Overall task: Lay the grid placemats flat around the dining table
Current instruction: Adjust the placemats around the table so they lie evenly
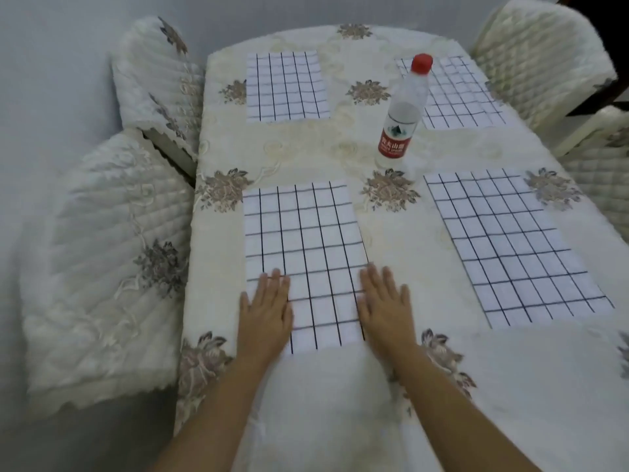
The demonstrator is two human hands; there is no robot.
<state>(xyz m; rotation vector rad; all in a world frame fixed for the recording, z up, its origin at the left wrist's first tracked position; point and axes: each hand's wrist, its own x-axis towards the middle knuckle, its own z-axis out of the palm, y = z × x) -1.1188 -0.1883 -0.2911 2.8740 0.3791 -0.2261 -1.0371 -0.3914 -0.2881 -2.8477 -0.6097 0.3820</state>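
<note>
Several white placemats with black grid lines lie flat on the cream floral tablecloth [299,155]. The near left placemat [306,247] is under my hands. My left hand [267,310] presses flat on its near left corner, fingers straight. My right hand [384,306] lies flat on its near right edge, partly on the cloth. Another placemat [514,243] lies at the near right. Two more lie farther away, the far left one [286,86] and the far right one [456,93].
A clear water bottle [403,110] with a red cap and red label stands upright mid-table, overlapping the far right placemat in view. Quilted cream chairs stand close on the left [112,253], [156,80] and on the right [541,52].
</note>
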